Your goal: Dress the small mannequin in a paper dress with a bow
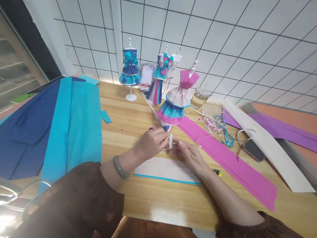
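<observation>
Between my hands, above the table, is a small white strip (170, 141) that looks like paper or tape. My left hand (153, 142) pinches its upper end with thumb and fingertips; a grey-green bangle is on that wrist. My right hand (190, 155) is closed, its fingertips curled at the strip's right side; exactly how they grip it is partly hidden. Beneath both hands lies a pale pink paper sheet (163, 170) with a blue lower edge. Just beyond my fingers stands a mini dress form in a pink, white and blue paper dress (178, 97).
Other dressed mini forms (128, 67) stand near the tiled wall. Blue crepe paper (76, 119) covers the left side. On the right lie a pink strip (233, 163), a cream strip (273, 153), a dark phone-like object (253, 150), paper scraps (224, 133) and a glass cup (200, 97).
</observation>
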